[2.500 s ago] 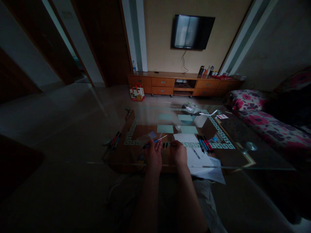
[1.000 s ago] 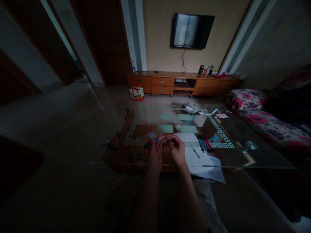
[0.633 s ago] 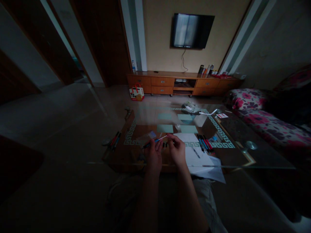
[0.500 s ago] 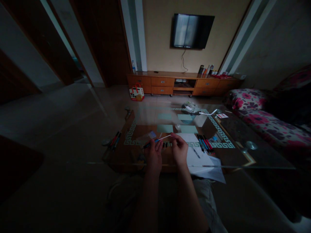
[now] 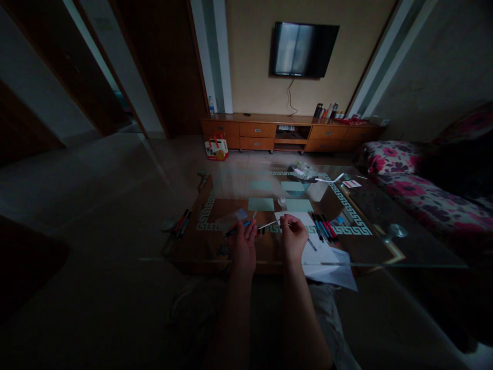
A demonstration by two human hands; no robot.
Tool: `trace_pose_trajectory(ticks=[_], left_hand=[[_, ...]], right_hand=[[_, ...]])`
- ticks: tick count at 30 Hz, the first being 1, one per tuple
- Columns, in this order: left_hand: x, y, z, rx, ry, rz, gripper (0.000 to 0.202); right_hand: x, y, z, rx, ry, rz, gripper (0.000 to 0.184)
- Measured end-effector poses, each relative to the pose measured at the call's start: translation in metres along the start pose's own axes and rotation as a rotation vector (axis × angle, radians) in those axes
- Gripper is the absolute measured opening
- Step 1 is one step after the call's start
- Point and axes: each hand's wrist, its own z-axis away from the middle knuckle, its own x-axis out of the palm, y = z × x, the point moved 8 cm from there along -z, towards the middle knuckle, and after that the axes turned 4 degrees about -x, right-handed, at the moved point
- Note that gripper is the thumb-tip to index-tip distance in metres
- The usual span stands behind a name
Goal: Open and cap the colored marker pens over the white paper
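Over the glass table, my left hand (image 5: 243,249) is closed around a pen barrel (image 5: 232,232), dark with a blue part, pointing up and right. My right hand (image 5: 295,240) pinches one end of a thin pen refill (image 5: 269,224), pale with a dark tip. That tip lies just right of the left fingertips and looks apart from the barrel. Under and beside my right hand are white paper sheets (image 5: 325,255) with a slim pen (image 5: 311,245) on them. A row of black, red and blue pens (image 5: 324,228) lies to the right.
More pens (image 5: 182,225) lie at the left edge of the glass table (image 5: 419,252). A clear plastic sleeve (image 5: 233,216), a small white object (image 5: 282,202) and a plastic bag (image 5: 302,170) sit farther back. A floral sofa (image 5: 408,190) stands at right, a TV cabinet (image 5: 258,128) behind.
My right hand has moved right and slightly down, drawing the refill out of the pen barrel. My left hand stays nearly in place with the barrel.
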Motion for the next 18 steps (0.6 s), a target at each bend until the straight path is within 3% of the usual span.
trace_pose_trajectory(ticks=[5,18], left_hand=[[-0.002,0.003,0.0,0.034,0.012,-0.006,0.019],[-0.002,0.006,0.001,0.055,0.031,-0.005,0.02]], right_hand=[[-0.007,0.008,0.0,0.073,0.046,0.035,0.037],[0.011,0.027,0.008,0.205,-0.293,0.225,0.035]])
